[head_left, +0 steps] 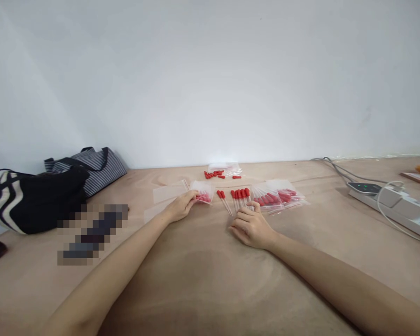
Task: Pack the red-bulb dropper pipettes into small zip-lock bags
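Note:
My left hand (181, 206) is closed on the edge of a small clear bag (203, 192) with red-bulbed droppers inside. Several glass droppers with red bulbs (240, 192) lie side by side in a row, and my right hand (248, 225) rests over their lower ends with its fingers curled; whether it grips one is hidden. Two more droppers (224, 201) lie at a slant between my hands. Right of the row are filled clear bags (275, 198) of droppers. Flat clear bags (168, 193) lie beyond my left hand.
Loose red bulbs (214, 174) lie near the wall beside a clear bag of glass tubes (231, 168). A black bag (52, 198) and a striped bag (103, 170) stand at left. At right are a power strip (402, 207), cables and a black device (364, 187).

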{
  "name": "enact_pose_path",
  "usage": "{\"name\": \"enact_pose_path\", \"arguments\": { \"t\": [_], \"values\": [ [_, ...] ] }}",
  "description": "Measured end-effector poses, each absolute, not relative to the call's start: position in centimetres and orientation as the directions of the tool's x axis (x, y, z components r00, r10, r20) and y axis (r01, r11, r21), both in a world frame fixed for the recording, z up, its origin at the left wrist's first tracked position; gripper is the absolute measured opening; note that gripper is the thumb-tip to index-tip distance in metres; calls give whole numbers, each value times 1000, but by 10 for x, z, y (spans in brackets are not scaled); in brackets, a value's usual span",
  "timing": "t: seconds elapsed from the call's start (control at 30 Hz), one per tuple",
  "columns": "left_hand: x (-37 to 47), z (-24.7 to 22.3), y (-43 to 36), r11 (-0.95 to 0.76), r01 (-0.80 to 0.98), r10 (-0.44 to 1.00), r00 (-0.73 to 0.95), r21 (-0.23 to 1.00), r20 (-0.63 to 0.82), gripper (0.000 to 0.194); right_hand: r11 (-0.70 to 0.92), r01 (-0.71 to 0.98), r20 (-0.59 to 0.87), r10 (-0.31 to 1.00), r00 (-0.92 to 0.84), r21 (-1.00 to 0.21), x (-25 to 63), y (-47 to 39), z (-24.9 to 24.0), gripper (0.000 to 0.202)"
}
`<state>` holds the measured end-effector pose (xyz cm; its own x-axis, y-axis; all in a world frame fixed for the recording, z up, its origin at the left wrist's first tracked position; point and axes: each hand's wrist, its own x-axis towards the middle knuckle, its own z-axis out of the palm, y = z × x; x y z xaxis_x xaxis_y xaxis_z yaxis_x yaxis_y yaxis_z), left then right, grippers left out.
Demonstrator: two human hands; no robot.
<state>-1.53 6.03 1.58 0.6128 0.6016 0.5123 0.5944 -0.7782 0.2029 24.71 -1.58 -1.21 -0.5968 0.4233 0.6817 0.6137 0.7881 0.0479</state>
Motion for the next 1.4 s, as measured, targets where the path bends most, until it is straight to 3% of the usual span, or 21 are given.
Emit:
{"name": "enact_pose_path", "arguments": {
  "t": [0.2,0.33,0.43,0.53,0.77,0.9,1.0,1.1,1.2,1.3,1.4],
  "values": [
    [-23,16,54,-741,665,631,648,87,427,19,772,635,653,476,-588,9,247,-14,-13,16],
    [-47,12,23,-564,825,757,499,36,421,46,742,668,628,543,-557,-49,246,-14,-12,15],
    [-66,9,-7,-391,920,904,380,24,197,67,691,718,630,596,-498,-87,244,-13,-13,14],
    [-73,12,-36,-419,906,907,420,51,-8,64,626,774,628,640,-443,-92,242,-12,-13,15],
    [-31,23,-72,-626,763,760,643,162,-96,63,424,901,559,770,-308,-88,233,-3,-7,22],
    [0,20,-65,-701,698,706,708,145,11,56,247,957,457,876,-154,-153,215,17,7,27],
    [14,20,-38,-666,742,734,636,70,237,34,141,971,355,933,-64,-195,202,34,15,28],
    [13,21,6,-552,833,735,504,-31,454,28,75,974,258,966,-17,-215,194,46,17,26],
    [4,19,43,-530,846,730,494,-65,473,28,46,973,204,979,1,-225,191,51,17,24],
    [-9,13,56,-552,828,718,535,-104,445,14,23,970,150,989,14,-244,192,54,17,23],
    [-23,8,48,-575,806,695,572,-141,436,19,10,966,105,994,18,-259,193,55,17,22]
  ]
}}
